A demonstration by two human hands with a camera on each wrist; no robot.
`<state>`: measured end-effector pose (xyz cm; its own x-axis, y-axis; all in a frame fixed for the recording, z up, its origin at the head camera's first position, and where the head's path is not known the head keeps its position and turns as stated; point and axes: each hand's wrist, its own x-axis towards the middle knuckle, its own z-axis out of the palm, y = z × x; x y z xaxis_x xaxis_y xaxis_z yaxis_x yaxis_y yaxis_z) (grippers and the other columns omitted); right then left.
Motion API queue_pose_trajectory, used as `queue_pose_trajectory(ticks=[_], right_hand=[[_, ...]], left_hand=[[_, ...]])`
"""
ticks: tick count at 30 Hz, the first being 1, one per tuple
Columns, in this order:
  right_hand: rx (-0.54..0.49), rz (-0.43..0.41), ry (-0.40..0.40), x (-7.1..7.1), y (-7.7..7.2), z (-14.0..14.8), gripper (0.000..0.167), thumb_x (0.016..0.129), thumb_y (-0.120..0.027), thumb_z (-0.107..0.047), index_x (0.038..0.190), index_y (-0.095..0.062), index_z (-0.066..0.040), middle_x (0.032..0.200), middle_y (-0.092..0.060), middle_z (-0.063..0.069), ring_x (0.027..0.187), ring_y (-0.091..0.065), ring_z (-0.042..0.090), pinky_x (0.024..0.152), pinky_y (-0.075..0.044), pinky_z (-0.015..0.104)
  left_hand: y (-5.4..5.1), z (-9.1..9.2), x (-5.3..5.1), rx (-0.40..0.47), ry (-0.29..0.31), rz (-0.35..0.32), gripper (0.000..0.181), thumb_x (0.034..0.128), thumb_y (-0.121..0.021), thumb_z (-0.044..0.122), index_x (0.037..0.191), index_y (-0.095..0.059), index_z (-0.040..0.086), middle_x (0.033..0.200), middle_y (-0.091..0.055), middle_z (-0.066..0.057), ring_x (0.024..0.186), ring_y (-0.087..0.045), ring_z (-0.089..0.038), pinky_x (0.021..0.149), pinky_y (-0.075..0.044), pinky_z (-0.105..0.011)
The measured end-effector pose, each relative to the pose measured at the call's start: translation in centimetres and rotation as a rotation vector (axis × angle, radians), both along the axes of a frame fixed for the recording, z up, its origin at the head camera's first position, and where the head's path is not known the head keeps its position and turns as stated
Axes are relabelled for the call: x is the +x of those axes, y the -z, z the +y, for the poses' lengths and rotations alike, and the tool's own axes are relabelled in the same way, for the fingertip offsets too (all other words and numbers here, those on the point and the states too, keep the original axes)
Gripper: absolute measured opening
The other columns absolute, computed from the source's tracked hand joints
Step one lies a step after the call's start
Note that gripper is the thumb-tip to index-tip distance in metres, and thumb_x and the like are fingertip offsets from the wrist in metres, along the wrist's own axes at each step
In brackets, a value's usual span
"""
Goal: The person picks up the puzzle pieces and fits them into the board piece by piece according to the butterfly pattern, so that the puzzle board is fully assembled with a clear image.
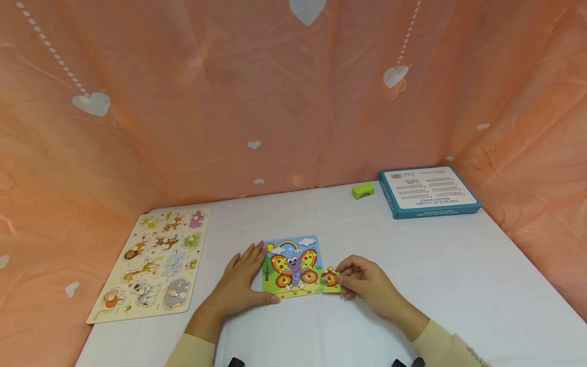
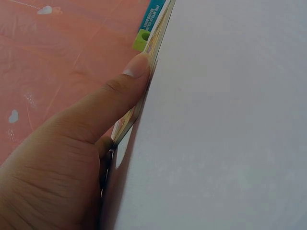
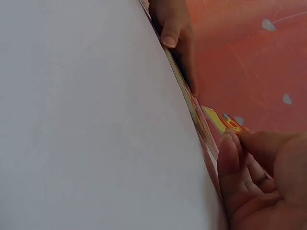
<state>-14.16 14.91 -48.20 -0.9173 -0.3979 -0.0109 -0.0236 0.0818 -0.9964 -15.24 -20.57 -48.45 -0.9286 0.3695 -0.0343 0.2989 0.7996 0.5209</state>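
Note:
A square butterfly puzzle board [image 1: 292, 267] lies on the table, printed with a purple-bodied butterfly under a rainbow. Along its left side my left hand [image 1: 243, 280] rests with fingers extended, the thumb on the lower edge. In the left wrist view that thumb [image 2: 115, 93] presses the board's edge. Between thumb and fingers, my right hand [image 1: 367, 283] pinches a puzzle piece [image 1: 330, 280] with a red and yellow spiral, right beside the board's lower right side. In the right wrist view the puzzle piece [image 3: 230, 123] appears tilted and partly hidden by the fingertips.
An animal peg puzzle [image 1: 153, 265] lies at the left of the white table [image 1: 412, 255]. A green arched block [image 1: 363, 190] sits at the back, left of a blue-edged box [image 1: 428, 191]. Orange curtain [image 1: 275, 102] surrounds the back and sides.

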Motion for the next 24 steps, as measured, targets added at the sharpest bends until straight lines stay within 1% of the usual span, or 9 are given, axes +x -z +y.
queue_pose_trajectory(ticks=[5, 8, 13, 16, 18, 20, 21, 23, 24], right_hand=[[-0.015, 0.007, 0.013, -0.8, 0.1, -2.0, 0.019, 0.105, -0.069, 0.002, 0.120, -0.068, 0.013, 0.093, -0.070, 0.014, 0.074, -0.069, 0.018, 0.067, -0.064, 0.029], [-0.019, -0.004, 0.014, -1.0, 0.1, -2.9, 0.020, 0.105, -0.068, 0.003, 0.121, -0.069, 0.014, 0.094, -0.071, 0.013, 0.075, -0.070, 0.019, 0.068, -0.064, 0.030], [-0.011, -0.031, 0.015, -1.1, -0.1, -3.9, 0.021, 0.104, -0.069, 0.001, 0.122, -0.070, 0.014, 0.099, -0.074, 0.013, 0.080, -0.071, 0.020, 0.071, -0.064, 0.030], [0.004, -0.028, 0.018, -1.0, -0.2, -3.9, 0.022, 0.105, -0.069, 0.000, 0.122, -0.071, 0.014, 0.101, -0.075, 0.013, 0.083, -0.071, 0.022, 0.073, -0.065, 0.031], [0.011, -0.017, 0.021, -0.9, -0.2, -3.9, 0.023, 0.105, -0.069, -0.001, 0.123, -0.070, 0.013, 0.102, -0.075, 0.014, 0.085, -0.071, 0.023, 0.075, -0.065, 0.032], [0.016, 0.002, 0.022, -0.8, -0.1, -3.8, 0.022, 0.105, -0.068, -0.001, 0.123, -0.070, 0.013, 0.104, -0.075, 0.015, 0.087, -0.071, 0.024, 0.076, -0.065, 0.032], [0.034, 0.025, 0.025, -0.7, -0.1, -3.8, 0.022, 0.105, -0.069, -0.002, 0.122, -0.071, 0.011, 0.105, -0.075, 0.014, 0.088, -0.070, 0.023, 0.076, -0.064, 0.032], [0.093, 0.102, 0.027, -0.5, 0.0, -3.7, 0.020, 0.104, -0.072, -0.003, 0.121, -0.073, 0.007, 0.107, -0.075, 0.011, 0.091, -0.070, 0.021, 0.078, -0.063, 0.030], [0.141, 0.159, 0.022, -0.4, 0.0, -3.8, 0.019, 0.103, -0.074, -0.004, 0.120, -0.075, 0.005, 0.109, -0.074, 0.008, 0.093, -0.069, 0.020, 0.079, -0.063, 0.030]], left_hand=[[0.0, 0.1, 0.1, 0.004, 0.004, -0.005, 0.133, 0.0743, -0.085, 0.078, 0.172, -0.028, 0.008, 0.180, -0.014, -0.006, 0.166, -0.006, -0.028, 0.131, -0.002, -0.057], [0.0, 0.1, 0.1, 0.004, 0.005, -0.008, 0.133, 0.0743, -0.084, 0.079, 0.172, -0.028, 0.009, 0.180, -0.014, -0.005, 0.166, -0.005, -0.028, 0.131, -0.002, -0.057], [0.2, -0.1, 0.1, 0.011, 0.014, 0.030, 0.131, 0.0752, -0.085, 0.077, 0.171, -0.031, 0.006, 0.179, -0.018, -0.009, 0.165, -0.009, -0.032, 0.130, -0.004, -0.060], [0.2, -0.2, 0.1, 0.015, 0.019, 0.055, 0.130, 0.0760, -0.085, 0.076, 0.170, -0.033, 0.004, 0.179, -0.020, -0.012, 0.165, -0.012, -0.034, 0.129, -0.006, -0.062], [0.3, -0.2, 0.1, 0.016, 0.020, 0.057, 0.130, 0.0762, -0.085, 0.076, 0.170, -0.032, 0.004, 0.179, -0.020, -0.012, 0.165, -0.012, -0.034, 0.129, -0.006, -0.063], [0.4, -0.3, 0.0, 0.021, 0.020, 0.055, 0.130, 0.0762, -0.085, 0.076, 0.170, -0.032, 0.004, 0.179, -0.020, -0.011, 0.165, -0.012, -0.034, 0.129, -0.005, -0.063], [0.4, -0.3, 0.0, 0.021, 0.018, 0.050, 0.130, 0.0761, -0.085, 0.076, 0.171, -0.032, 0.005, 0.179, -0.019, -0.011, 0.165, -0.011, -0.033, 0.129, -0.005, -0.062], [0.4, -0.2, 0.0, 0.025, 0.019, 0.046, 0.130, 0.0762, -0.085, 0.076, 0.171, -0.032, 0.005, 0.179, -0.019, -0.010, 0.165, -0.011, -0.033, 0.129, -0.005, -0.062], [0.4, -0.2, 0.0, 0.024, 0.017, 0.044, 0.130, 0.0761, -0.085, 0.076, 0.171, -0.032, 0.005, 0.179, -0.019, -0.010, 0.165, -0.011, -0.033, 0.129, -0.004, -0.062]])
